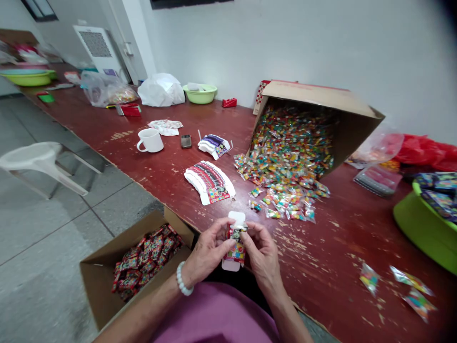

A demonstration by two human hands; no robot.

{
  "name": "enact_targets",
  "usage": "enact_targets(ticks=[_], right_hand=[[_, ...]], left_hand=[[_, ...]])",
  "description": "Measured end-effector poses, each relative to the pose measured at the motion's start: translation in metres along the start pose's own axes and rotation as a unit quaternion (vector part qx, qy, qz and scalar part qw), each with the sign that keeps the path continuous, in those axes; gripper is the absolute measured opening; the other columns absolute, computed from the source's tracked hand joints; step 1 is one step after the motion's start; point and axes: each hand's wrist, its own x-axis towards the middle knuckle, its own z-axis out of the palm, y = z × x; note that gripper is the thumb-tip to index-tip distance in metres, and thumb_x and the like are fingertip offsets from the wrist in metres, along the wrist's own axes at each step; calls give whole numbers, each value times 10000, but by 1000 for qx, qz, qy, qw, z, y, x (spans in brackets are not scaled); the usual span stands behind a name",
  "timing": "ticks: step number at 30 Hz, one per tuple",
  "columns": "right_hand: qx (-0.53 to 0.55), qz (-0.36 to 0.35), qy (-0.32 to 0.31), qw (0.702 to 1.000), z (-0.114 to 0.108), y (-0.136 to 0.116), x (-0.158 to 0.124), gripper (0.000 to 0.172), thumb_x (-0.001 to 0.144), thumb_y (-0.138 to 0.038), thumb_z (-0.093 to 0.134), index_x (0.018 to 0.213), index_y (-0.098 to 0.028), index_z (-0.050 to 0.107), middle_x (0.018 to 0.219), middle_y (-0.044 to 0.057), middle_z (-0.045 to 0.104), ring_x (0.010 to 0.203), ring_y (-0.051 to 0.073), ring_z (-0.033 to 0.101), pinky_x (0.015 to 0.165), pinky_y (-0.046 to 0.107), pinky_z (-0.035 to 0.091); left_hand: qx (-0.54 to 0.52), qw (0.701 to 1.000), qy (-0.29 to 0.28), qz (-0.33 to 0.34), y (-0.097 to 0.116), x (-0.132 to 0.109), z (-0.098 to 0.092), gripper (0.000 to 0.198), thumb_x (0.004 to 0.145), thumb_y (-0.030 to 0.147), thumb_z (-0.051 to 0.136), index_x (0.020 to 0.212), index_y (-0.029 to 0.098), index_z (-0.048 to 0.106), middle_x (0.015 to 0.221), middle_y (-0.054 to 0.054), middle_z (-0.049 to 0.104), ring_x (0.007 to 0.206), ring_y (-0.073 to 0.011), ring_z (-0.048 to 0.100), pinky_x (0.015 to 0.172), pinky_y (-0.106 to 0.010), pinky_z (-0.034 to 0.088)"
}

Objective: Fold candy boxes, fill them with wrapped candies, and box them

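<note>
Both hands hold one small printed candy box (pixel 234 252) over the table's front edge, its white end flaps sticking out at top and bottom. My left hand (pixel 210 247) is closed on the box's left side. My right hand (pixel 262 252) pinches the opposite side, thumb near the upper opening. Whether a candy packet is inside cannot be made out. Just beyond lies a fanned stack of flat red-and-white boxes (pixel 210 181). Small clear candy packets (pixel 289 190) spill toward my hands from a tipped cardboard carton (pixel 357 109).
Below on the left, an open carton (pixel 96 286) holds filled red boxes (pixel 150 257). A purple box stack (pixel 214 145), white mug (pixel 150 140) and small dark case (pixel 186 141) sit farther back. At right are a green basin (pixel 421 228) and loose packets (pixel 369 278). A white stool (pixel 39 159) stands left.
</note>
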Motion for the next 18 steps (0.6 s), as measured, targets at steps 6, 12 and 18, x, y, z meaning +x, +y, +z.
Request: enact_targets(ticks=[6,12,18], right_hand=[[-24,62,-40,997,-16,-2,7,280,795,-422,729,724,-160,659,698,-4,638,642,126,565,648,251,470],[60,121,-37,990,-13,-7,3,444,635,-378,858,997,-202,668,712,-30,652,634,130,602,625,248,491],[-75,22,-74,994,-14,-7,0,211,820,-381,709,792,-172,703,743,18,643,665,138,574,643,259,471]], left_hand=[[38,999,-23,-31,6,-1,-6,230,897,351,587,1044,176,616,966,-38,662,865,-164,599,789,-274,476],[91,995,-24,-45,4,-2,-8,237,882,383,601,942,157,643,889,-38,655,804,-156,582,739,-256,453],[-87,993,10,-83,4,-2,-2,410,803,387,716,1097,243,469,835,23,638,737,-124,623,677,-222,475]])
